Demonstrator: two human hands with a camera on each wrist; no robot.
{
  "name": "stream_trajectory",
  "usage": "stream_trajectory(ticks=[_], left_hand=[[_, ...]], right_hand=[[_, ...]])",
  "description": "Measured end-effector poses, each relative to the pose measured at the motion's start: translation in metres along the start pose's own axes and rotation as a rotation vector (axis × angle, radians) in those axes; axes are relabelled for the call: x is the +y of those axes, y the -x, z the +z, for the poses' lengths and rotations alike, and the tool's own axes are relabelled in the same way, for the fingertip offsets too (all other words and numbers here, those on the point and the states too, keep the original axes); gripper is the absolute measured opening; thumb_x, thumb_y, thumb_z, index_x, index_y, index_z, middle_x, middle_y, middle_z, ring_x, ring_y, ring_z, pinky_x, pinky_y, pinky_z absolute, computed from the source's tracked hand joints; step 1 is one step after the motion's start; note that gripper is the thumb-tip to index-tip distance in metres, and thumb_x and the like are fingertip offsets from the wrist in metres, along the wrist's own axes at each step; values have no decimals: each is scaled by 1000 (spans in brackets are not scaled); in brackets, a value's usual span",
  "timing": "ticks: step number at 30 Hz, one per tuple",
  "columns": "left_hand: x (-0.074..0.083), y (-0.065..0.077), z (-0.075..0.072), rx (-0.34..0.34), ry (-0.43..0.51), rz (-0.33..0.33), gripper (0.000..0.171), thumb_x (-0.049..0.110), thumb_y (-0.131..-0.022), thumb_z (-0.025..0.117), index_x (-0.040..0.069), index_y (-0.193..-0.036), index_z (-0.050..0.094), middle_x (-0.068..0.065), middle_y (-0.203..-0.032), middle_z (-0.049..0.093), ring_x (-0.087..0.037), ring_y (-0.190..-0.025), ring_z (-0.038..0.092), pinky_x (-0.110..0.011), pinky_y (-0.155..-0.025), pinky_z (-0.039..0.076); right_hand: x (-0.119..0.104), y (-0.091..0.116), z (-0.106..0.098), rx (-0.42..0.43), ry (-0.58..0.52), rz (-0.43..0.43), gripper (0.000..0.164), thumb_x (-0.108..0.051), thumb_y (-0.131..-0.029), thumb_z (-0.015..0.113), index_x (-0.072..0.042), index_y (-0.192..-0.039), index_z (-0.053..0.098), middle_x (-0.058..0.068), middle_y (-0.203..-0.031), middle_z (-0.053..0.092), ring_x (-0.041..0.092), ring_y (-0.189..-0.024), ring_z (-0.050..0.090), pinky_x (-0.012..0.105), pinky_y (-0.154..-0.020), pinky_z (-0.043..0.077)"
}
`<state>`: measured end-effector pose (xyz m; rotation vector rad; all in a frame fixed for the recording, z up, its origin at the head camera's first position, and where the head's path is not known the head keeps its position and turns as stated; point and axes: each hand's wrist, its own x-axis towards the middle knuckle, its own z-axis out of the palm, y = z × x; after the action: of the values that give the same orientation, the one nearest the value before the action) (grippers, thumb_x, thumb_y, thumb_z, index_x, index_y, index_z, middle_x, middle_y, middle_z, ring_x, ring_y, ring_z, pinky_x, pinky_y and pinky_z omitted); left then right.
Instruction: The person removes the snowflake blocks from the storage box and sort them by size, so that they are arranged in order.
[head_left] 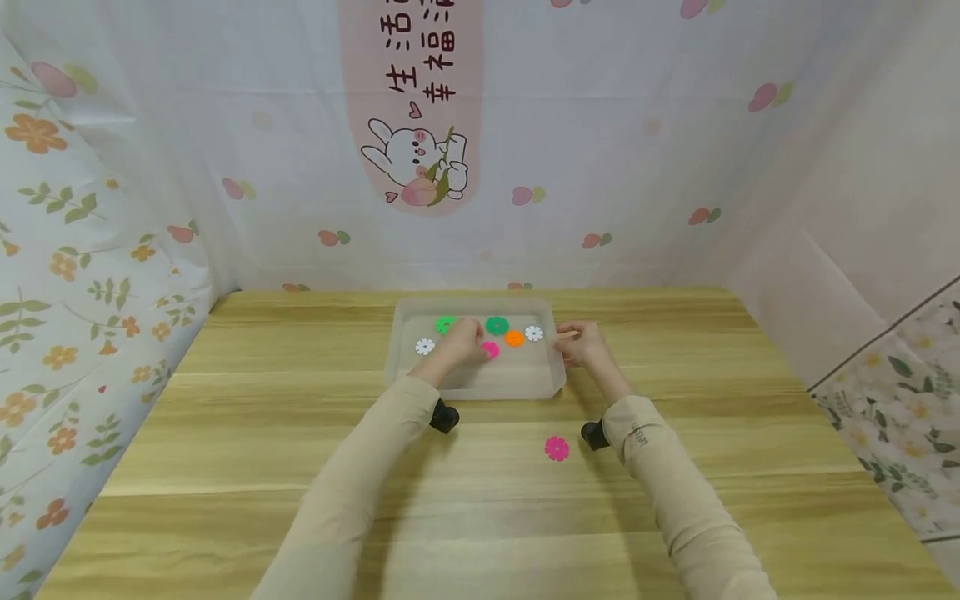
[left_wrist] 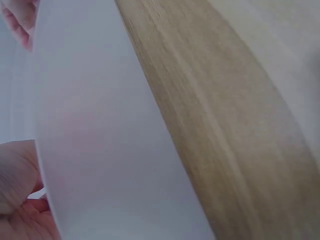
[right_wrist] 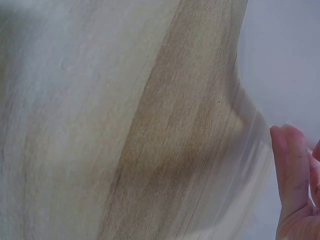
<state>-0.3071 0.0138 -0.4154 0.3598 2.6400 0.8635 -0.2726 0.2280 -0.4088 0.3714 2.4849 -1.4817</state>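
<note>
A translucent white plastic bin stands toward the back of the table, with several notched plastic discs inside. My left hand reaches over its front wall and pinches a pink notched disc at the fingertips. A green disc is partly covered by that hand. My right hand touches the right wall with its fingertips. In the right wrist view, straight fingers meet the wall's edge. The left wrist view shows mostly the frosted wall, with part of the left hand beyond it.
Also in the bin are a dark green disc, an orange disc and two white discs. Another pink disc lies on the wooden table in front. Printed cloth hangs behind the table.
</note>
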Motion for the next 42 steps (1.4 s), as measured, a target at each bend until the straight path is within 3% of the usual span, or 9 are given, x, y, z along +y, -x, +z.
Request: stream_trajectory(ticks=[4, 11, 19, 21, 24, 28, 31, 34, 42], left_hand=[[2, -4, 2, -7, -96, 23, 37, 12, -76, 73, -6, -105, 56, -15, -107, 59, -24, -94, 54, -32, -87, 48], [4, -9, 6, -25, -137, 2, 24, 9, -75, 73, -3, -91, 60, -10, -92, 59, -17, -78, 48, -27, -76, 48], [-3, -14, 8, -38, -22, -1, 28, -1, -73, 71, -2, -97, 56, -11, -95, 58, -19, -82, 52, -28, -76, 49], [-7, -15, 8, -28, -2, 47, 25, -5, -75, 67, -1, -98, 56, -10, -93, 58, -19, -82, 53, -28, -74, 49], [-35, -46, 18, -22, 66, 183, 21, -4, -74, 67, 4, -92, 59, -7, -87, 58, -16, -78, 54, -24, -67, 49], [-37, -48, 13, -72, 141, 214, 21, 3, -75, 71, 5, -94, 61, -8, -93, 60, -18, -86, 57, -25, -74, 50], [-5, -5, -6, -88, 144, 177, 22, 3, -81, 65, -1, -102, 59, -15, -103, 60, -24, -96, 57, -29, -83, 50], [11, 23, -13, -79, 156, 241, 22, 2, -82, 64, -4, -103, 57, -17, -103, 60, -25, -94, 58, -27, -81, 51], [21, 48, -4, -135, 183, 347, 22, 1, -82, 64, -4, -102, 56, -15, -99, 60, -20, -89, 57, -21, -80, 50]], right_hand=[[1, 1, 2, -1, 8, 3, 40, -3, -87, 55, 1, -127, 48, 29, -120, 55, 20, -82, 64, 32, -70, 56], [1, 1, 6, 4, -4, 4, 40, -3, -87, 55, 1, -126, 49, 29, -119, 56, 19, -81, 63, 33, -69, 56], [2, 0, 8, -3, -16, -2, 40, -1, -86, 55, 3, -126, 49, 30, -118, 55, 18, -77, 63, 29, -64, 56], [2, 0, 8, -1, -13, 4, 41, -1, -87, 55, 3, -126, 49, 30, -119, 55, 16, -75, 63, 27, -62, 56], [1, 1, 7, 8, -9, 12, 41, -2, -87, 55, 2, -127, 48, 29, -119, 55, 14, -73, 62, 24, -60, 55], [-1, 1, 6, 14, -18, 12, 41, -1, -86, 55, 2, -126, 48, 30, -119, 54, 12, -69, 61, 24, -58, 55], [-1, 1, 6, 12, -18, 8, 41, -1, -86, 55, 3, -126, 48, 30, -119, 55, 11, -68, 60, 23, -57, 54], [-1, 0, 5, 7, -17, 7, 42, -1, -86, 55, 3, -127, 48, 30, -119, 54, 10, -68, 60, 23, -57, 54], [1, -1, 3, 10, -4, 3, 42, -2, -86, 55, 3, -127, 47, 30, -119, 55, 10, -68, 60, 30, -66, 56]])
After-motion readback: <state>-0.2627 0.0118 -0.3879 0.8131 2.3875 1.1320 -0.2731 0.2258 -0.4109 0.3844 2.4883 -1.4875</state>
